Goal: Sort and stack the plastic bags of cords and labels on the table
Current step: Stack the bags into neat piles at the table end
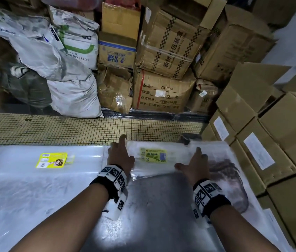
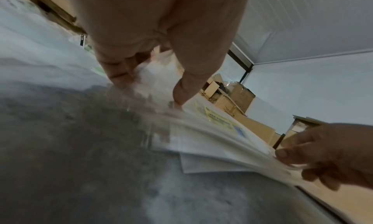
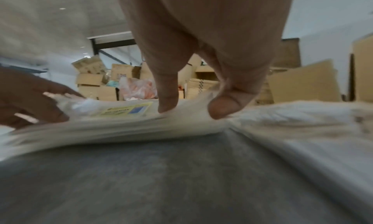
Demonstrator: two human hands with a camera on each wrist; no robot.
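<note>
A stack of clear plastic bags (image 1: 161, 160), topped by a green and yellow label (image 1: 153, 155), is found at the far middle of the table (image 1: 143, 206), lying directly ahead of both hands with its long axis running left to right. The left hand (image 1: 120, 157) is laid on the stack's left end, fingers extended and spread flat, the thumb tip pressed onto the top sheet; nothing is gripped by it. The right hand (image 1: 195, 163) is set at the stack's near right corner, fingers largely straight, with the thumb (image 3: 224, 107) and a fingertip pressed down on the near edge where the sheets bow upward; whether any sheet is pinched cannot be told from the blurred wrist views. Both hands are about equally close to the stack, one at each end, so a squaring or sliding move would be judged to turn on that left-to-right span held between them. A bag with a dark bundle, possibly cords (image 1: 223, 171), is seen just right of the right hand, partly under the stack's edge. A second spread of clear bags with a yellow label (image 1: 52, 160) is noted well to the left. The table is a dull grey, scuffed sheet. Beyond it a tiled ledge (image 1: 70, 128), white sacks (image 1: 67, 70) and cardboard boxes (image 1: 165, 51) are recorded, with more boxes (image 1: 271, 133) close on the right.
</note>
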